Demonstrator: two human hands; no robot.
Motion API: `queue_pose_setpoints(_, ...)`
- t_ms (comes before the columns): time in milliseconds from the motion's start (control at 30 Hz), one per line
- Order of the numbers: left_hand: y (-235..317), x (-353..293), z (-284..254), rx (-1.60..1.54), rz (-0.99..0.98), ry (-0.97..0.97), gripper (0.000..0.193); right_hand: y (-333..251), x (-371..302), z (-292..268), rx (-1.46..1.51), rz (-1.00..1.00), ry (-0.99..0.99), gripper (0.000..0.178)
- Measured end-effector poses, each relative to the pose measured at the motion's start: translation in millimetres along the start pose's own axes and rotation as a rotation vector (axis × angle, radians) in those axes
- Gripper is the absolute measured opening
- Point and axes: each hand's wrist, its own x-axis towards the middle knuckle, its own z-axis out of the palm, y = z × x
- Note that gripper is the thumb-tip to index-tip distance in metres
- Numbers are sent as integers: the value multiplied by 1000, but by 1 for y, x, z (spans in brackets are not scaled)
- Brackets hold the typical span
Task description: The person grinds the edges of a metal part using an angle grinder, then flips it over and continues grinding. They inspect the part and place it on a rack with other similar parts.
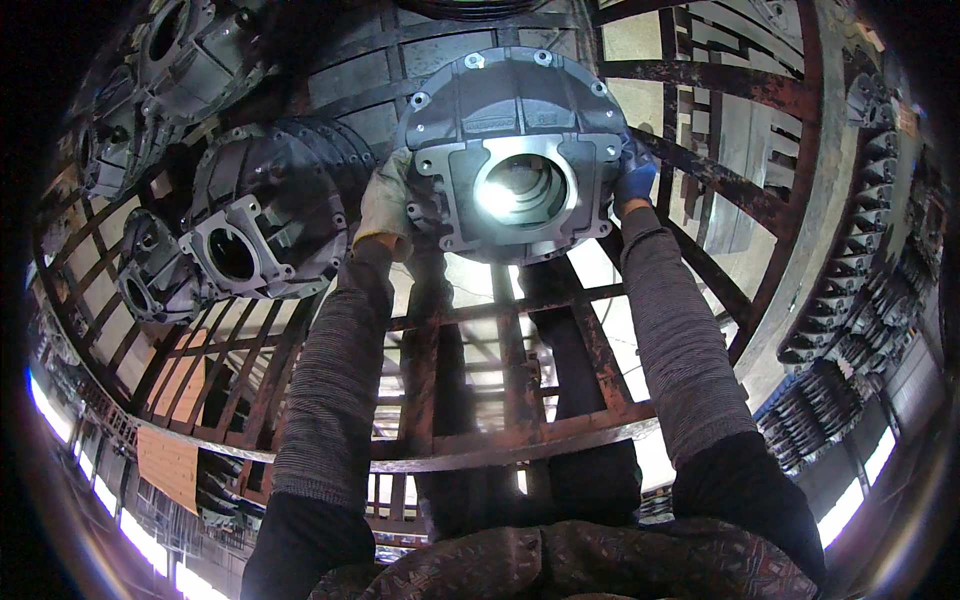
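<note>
Between my two hands is a large dark grey cast metal housing (pixel 470 120) with a machined flat face, bolt holes round its rim and a round bore lit by a bright spot. My left hand (pixel 385 205), in a pale work glove, grips its left side. On its right side is my right hand (pixel 637 170), in a blue glove, with the fingers partly hidden behind the casting. Both arms reach forward in grey knitted sleeves. Whether the housing rests on the rack below or hangs just above it, I cannot tell.
A rusty steel bar rack (pixel 520 440) spreads under the housing, with open gaps between bars. Close on the left stands a similar housing (pixel 270 205), with more castings (pixel 190 60) beyond it. Rows of dark metal parts (pixel 855 240) line the far right. A wooden board (pixel 168 468) is at lower left.
</note>
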Motion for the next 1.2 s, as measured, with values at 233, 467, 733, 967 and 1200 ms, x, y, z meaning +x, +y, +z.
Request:
queue_pose_setpoints(233, -4, -11, 19, -360, -113, 24, 52, -12, -8, 7, 76, 86, 66, 42)
queue_pose_setpoints(467, -8, -2, 17, -195, 43, 111, 52, -4, -4, 6, 74, -18, 62, 43)
queue_pose_setpoints(733, -32, 20, 1, -521, -392, 91, 59, -9, -6, 7, 95, 15, 37, 39)
queue_pose_setpoints(967, -31, 19, 7, -622, -244, -65, 64, -11, -9, 7, 98, 27, 61, 40)
queue_pose_setpoints(1200, -26, 22, 13, -672, -324, -47, 61, -4, -4, 2, 107, 71, 54, 38)
